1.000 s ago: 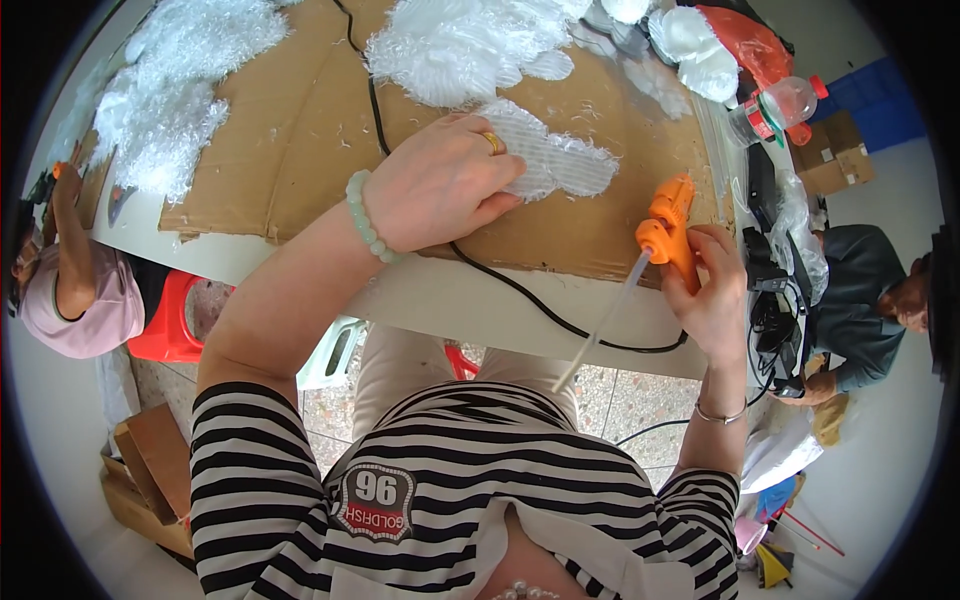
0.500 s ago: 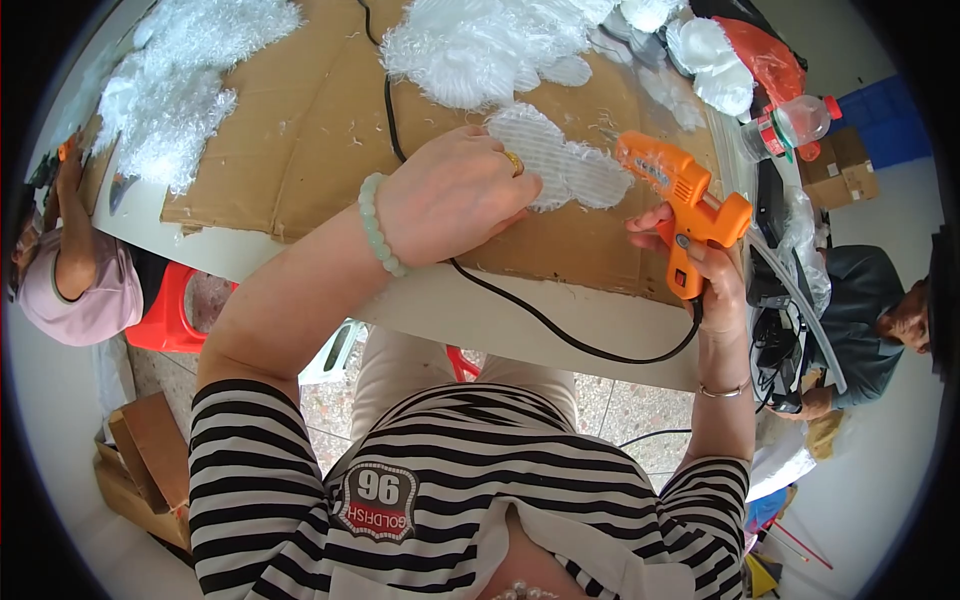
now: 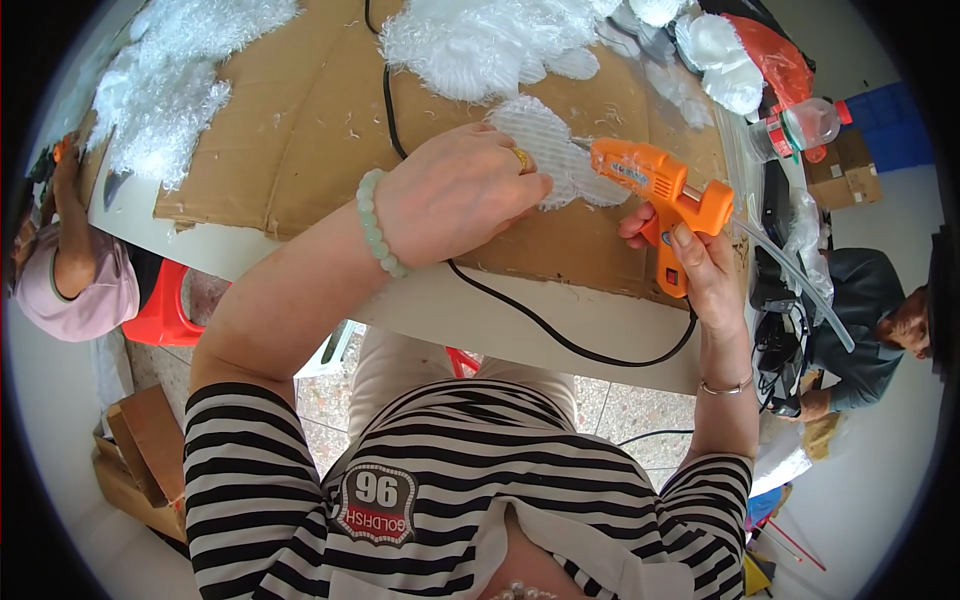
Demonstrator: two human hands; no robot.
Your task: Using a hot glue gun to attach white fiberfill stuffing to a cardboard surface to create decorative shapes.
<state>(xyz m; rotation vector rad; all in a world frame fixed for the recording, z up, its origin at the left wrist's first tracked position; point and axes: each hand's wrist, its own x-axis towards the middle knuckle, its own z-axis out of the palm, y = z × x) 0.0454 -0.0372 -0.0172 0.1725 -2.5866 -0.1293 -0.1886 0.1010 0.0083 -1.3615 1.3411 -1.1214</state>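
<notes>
My right hand [image 3: 705,265] is wrapped round the handle of an orange hot glue gun [image 3: 655,180]. A clear glue stick [image 3: 790,265] trails from its back end, and its nozzle points left over a white ribbed fabric piece [image 3: 545,140] with rounded lobes. That piece lies on a brown cardboard sheet [image 3: 310,130]. With fingers bent, my left hand [image 3: 455,195] holds the near left edge of the fabric piece; most of its fingertips are hidden beneath it. A black cord [image 3: 560,335] runs from the gun's handle in a loop along the table's near edge.
White fringed material [image 3: 170,90] is heaped at the far left, and white ribbed pieces [image 3: 480,45] are piled at the far middle. A plastic bottle [image 3: 800,128] lies by a red bag [image 3: 770,60] at the right. One person [image 3: 75,285] sits left, another [image 3: 860,310] right.
The glue gun in my right hand has moved left, bringing its nozzle over the white fabric piece. My left hand has stayed nearly still on the piece.
</notes>
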